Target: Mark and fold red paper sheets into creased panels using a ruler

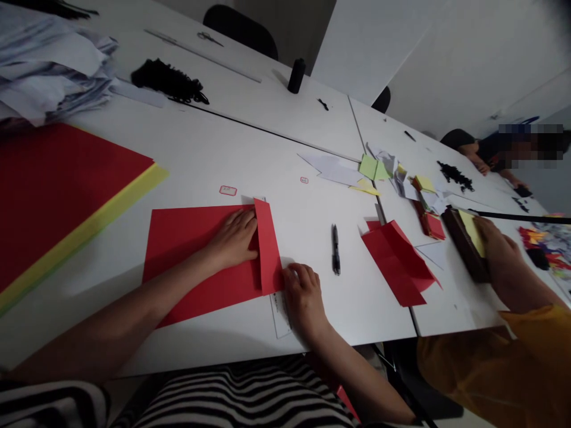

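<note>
A large red sheet of paper [196, 238] lies on the white table in front of me, its right end folded up into a narrow flap [268, 249]. My left hand [236, 238] lies flat on the sheet, with its fingertips reaching in beside the flap. Curled at the flap's right edge, my right hand [306, 297] pinches the paper near its lower end; the thumb is hidden. A clear ruler [279, 318] pokes out from beneath the fold at the bottom. Right of my right hand lies a black pen [336, 249].
Large red and yellow sheets [75, 202] are stacked at left, below crumpled white paper [49, 65]. Folded red paper [397, 261] lies at right. A co-worker's hand [499, 255] rests on a dark brown box-like thing [464, 244]. Black cords [167, 80] lie farther back.
</note>
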`<state>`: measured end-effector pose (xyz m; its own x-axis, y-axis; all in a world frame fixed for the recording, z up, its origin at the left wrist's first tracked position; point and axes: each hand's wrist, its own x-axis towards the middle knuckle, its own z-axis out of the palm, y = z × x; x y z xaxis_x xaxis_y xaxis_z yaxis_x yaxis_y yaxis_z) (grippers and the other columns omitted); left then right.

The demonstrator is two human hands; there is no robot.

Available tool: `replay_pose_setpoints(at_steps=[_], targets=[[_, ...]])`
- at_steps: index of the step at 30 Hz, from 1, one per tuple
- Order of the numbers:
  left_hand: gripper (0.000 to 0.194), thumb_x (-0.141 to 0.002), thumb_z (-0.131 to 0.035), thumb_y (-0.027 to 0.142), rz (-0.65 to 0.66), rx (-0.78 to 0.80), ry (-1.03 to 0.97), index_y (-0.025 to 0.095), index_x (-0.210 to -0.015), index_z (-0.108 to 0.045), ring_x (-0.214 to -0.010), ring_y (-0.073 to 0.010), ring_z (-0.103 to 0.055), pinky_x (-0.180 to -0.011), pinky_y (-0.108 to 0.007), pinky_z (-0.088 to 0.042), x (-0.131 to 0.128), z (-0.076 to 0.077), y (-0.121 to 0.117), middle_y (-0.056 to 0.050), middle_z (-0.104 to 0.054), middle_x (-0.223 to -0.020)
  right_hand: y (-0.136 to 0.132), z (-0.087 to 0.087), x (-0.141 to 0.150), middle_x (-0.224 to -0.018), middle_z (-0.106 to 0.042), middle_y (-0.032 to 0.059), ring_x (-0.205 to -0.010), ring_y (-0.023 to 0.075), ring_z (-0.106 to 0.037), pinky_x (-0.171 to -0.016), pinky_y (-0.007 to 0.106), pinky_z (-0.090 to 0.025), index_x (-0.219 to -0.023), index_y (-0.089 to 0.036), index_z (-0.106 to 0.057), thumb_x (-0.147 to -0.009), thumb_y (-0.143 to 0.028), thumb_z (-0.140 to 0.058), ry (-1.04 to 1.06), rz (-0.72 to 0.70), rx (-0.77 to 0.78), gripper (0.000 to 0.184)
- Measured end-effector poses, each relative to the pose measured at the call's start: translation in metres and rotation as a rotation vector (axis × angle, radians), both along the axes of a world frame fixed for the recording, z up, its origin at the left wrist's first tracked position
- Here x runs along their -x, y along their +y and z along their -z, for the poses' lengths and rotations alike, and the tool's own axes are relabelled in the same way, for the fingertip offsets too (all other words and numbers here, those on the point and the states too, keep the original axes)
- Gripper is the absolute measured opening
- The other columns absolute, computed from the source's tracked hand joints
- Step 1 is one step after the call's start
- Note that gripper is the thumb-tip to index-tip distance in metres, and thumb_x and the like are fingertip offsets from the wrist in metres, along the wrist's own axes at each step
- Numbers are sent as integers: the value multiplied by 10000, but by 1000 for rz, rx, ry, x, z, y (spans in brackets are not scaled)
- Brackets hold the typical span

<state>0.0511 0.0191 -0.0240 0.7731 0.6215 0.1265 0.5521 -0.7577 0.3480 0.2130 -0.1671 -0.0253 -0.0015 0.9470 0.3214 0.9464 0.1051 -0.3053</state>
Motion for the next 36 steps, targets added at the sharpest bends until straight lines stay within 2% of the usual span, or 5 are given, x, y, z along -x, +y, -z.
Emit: replay_pose_setpoints(at_steps=[14, 20, 30, 33, 36], targets=[[775, -723, -606, 301, 16, 32, -16, 175, -1416, -284, -1382, -334, -303, -1158, -504, -177, 1, -4, 0, -160, -366, -1456, -44, 4, -5, -1272, -551, 143, -1145, 280, -515, -863, 450, -493, -1300, -209, -526, -917, -66, -443, -49, -62, -27, 417], [717, -734, -621, 341, 8, 32, -39, 179, -1380, -357, -1357, -331, -344, -1153, -512, -203, 0, -3, -1, -153, -409, -1423, -37, -9, -17, -1198, -600, 105, -1079, 248, -581, -867, 423, -529, -1233, -250, -604, -921, -124, -459, 339, -50, 46, 366], [581, -837, -548, 490, 9, -76, -6, 212, -1340, -462, -1418, -308, -241, -1162, -553, -122, -4, -10, -13, -138, -367, -1475, 65, -48, -15, -1309, -561, 127, -1149, 243, -571, -838, 367, -548, -1333, -223, -484, -880, -455, -581, 889, 38, 223, 518], [548, -848, -544, 510, 19, -83, 9, 200, -1298, -514, -1416, -311, -247, -1164, -555, -106, -4, -11, -16, -140, -362, -1483, 94, -50, -20, -1026, -684, 86, -905, 205, -646, -783, 336, -519, -1274, -192, -520, -832, -405, -630, 808, 66, 342, 503], [576, -859, -533, 533, 43, -68, 21, 165, -1302, -521, -1417, -313, -249, -1169, -545, -108, -3, -12, -16, -153, -370, -1481, 110, -44, -29, -742, -657, 22, -695, 172, -597, -661, 292, -454, -938, -169, -649, -819, -365, -586, 699, 147, 407, 238]])
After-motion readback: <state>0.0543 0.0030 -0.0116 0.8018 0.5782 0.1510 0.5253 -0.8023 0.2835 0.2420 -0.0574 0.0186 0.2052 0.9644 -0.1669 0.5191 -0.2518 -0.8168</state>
